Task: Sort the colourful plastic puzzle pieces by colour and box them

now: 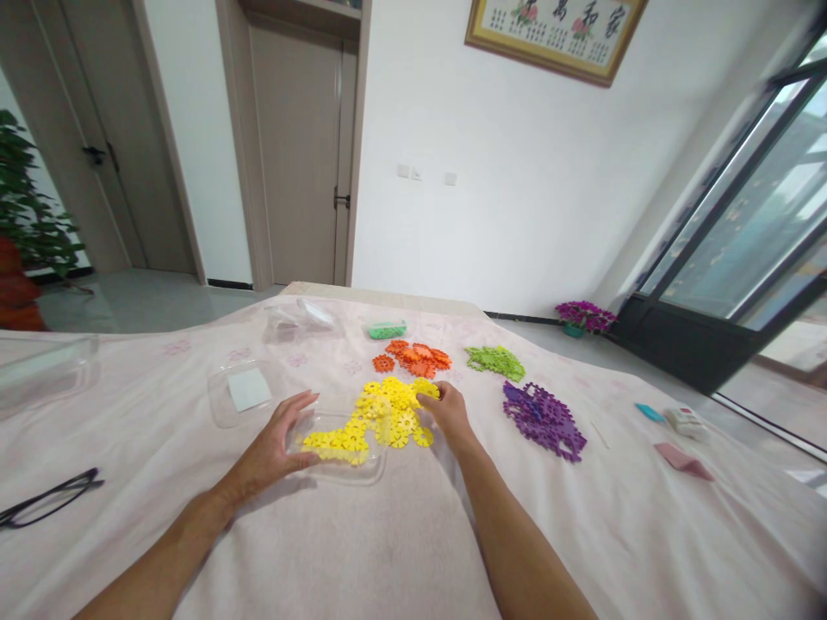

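A heap of yellow snowflake-shaped plastic pieces point(388, 412) lies on the pink cloth, partly spilling into a clear plastic tray point(362, 472). My left hand point(277, 443) rests on the tray's left edge, thumb and fingers around its rim. My right hand point(445, 412) is at the right side of the yellow heap, fingers curled against the pieces. Whether they pinch a piece is hidden.
Orange pieces point(417, 357), light green pieces point(496, 362) and purple pieces point(543, 420) lie in separate heaps behind. A green-filled container point(388, 330), clear lids point(249, 392), black glasses point(48, 499) and small items at right point(678, 435) sit on the cloth.
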The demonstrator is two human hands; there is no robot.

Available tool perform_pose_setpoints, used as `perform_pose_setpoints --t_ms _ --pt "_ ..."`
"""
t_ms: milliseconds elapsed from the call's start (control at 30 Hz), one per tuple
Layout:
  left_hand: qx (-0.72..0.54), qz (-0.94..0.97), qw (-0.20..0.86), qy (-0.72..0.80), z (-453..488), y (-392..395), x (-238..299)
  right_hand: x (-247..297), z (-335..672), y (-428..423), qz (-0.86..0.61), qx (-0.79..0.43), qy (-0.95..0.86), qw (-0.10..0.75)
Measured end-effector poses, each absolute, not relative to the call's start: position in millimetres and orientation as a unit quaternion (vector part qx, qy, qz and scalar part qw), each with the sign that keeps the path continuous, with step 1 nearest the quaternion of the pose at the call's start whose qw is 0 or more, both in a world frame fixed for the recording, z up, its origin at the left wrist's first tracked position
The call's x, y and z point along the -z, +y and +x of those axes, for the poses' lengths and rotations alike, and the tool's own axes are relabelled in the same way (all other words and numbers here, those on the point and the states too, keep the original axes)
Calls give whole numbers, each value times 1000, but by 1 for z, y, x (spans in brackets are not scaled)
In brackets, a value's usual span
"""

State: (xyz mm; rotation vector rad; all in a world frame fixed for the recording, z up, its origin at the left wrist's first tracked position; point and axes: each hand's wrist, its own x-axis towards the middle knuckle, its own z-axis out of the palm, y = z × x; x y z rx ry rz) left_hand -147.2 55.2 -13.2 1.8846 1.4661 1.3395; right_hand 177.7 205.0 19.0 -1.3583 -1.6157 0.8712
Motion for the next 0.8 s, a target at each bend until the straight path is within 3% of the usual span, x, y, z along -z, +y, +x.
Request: perform_pose_setpoints --t_ms 100,233,633,800 --pt "-476 675 194 530 -147 54 12 -28 159 192 -469 -430 -612 470" --pt "-468 678 183 536 -149 54 12 -40 131 170 -428 -477 -620 452" --pt "-465 680 195 533 -151 56 19 -46 124 160 -442 -303 -741 405" --pt "-470 672 213 532 -149 56 17 -43 154 175 -547 -180 -772 269"
